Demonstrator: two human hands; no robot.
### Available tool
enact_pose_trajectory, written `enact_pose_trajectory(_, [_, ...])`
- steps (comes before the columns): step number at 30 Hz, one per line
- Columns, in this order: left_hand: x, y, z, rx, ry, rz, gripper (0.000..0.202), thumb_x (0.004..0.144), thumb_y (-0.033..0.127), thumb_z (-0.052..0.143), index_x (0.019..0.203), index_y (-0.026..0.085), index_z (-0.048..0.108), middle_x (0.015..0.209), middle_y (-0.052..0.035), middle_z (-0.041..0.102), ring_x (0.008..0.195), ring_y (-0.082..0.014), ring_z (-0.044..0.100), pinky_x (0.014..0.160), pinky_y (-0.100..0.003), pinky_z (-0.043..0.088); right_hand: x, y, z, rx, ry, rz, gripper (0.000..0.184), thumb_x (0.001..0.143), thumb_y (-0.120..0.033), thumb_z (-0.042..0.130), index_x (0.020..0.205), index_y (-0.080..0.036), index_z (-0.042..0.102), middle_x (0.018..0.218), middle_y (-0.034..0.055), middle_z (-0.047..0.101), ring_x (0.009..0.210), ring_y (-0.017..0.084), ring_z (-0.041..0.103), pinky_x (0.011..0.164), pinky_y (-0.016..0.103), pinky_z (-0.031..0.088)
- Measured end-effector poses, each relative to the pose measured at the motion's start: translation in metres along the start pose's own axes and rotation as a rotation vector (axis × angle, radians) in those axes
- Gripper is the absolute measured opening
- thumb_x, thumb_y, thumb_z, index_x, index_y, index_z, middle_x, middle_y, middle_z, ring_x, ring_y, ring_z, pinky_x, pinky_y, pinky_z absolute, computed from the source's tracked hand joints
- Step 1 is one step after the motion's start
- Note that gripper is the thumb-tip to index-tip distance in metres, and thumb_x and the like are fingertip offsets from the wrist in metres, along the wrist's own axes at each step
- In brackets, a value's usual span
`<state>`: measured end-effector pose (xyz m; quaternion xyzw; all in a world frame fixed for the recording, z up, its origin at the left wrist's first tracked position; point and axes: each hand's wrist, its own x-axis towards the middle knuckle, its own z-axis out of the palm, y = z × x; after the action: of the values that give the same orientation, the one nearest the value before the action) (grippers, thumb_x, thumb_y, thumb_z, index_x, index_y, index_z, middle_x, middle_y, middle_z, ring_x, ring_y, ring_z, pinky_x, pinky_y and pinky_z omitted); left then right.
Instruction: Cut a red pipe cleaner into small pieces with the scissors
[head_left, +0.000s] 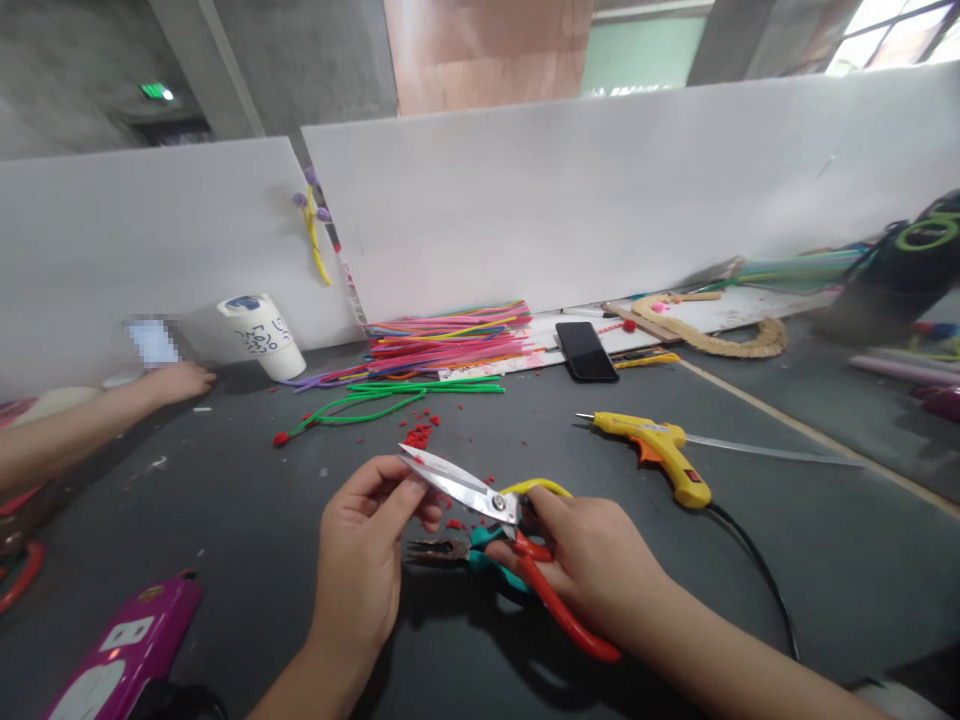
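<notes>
My right hand (pixel 592 550) is wrapped round the handles of a pair of scissors (pixel 465 488), one handle yellow and the other red, with the blades pointing left. The blade tips reach the fingers of my left hand (pixel 367 550), which are closed in a pinch. What they hold is hidden behind the blades; a tiny red bit shows near the tips. Under the scissors are pliers (pixel 442 550) with teal handles, close to my right fingers. Red clippings (pixel 418 436) lie scattered on the dark table (pixel 300 570) just beyond my left hand.
Bundled pipe cleaners (pixel 450 340), green stems (pixel 427 388), a phone (pixel 587 352) and a paper cup (pixel 262 335) line the white board. A yellow glue gun (pixel 652 445) with its cord lies right. Front left is a purple power strip (pixel 127 650); another person's hand (pixel 180 383) rests beyond.
</notes>
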<state>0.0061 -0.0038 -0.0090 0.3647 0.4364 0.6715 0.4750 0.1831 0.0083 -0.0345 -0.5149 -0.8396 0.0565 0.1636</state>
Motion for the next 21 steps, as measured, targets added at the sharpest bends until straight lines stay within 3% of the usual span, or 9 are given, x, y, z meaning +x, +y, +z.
enact_pose_trajectory(16, [0.0037, -0.0015, -0.0034, 0.062, 0.01, 0.014, 0.003, 0.067, 0.017, 0.066, 0.07, 0.016, 0.065, 0.061, 0.0023, 0.063, 0.049, -0.0072, 0.055, 0.046, -0.016, 0.043, 0.0018, 0.0018, -0.0028, -0.035, 0.015, 0.012, 0.04, 0.078, -0.055, 0.044, 0.064, -0.019, 0.054, 0.049, 0.0007, 0.055, 0.044, 0.014, 0.05, 0.043, 0.024, 0.017])
enact_pose_trajectory(21, [0.004, -0.0038, -0.0046, 0.092, -0.059, -0.033, 0.004, 0.069, 0.018, 0.065, 0.071, 0.016, 0.062, 0.061, 0.0017, 0.063, 0.051, -0.0079, 0.054, 0.049, -0.017, 0.043, 0.003, 0.0011, -0.0054, 0.075, -0.013, 0.082, 0.034, 0.077, -0.05, 0.048, 0.064, -0.019, 0.053, 0.051, 0.0001, 0.056, 0.044, 0.013, 0.048, 0.043, 0.023, 0.022])
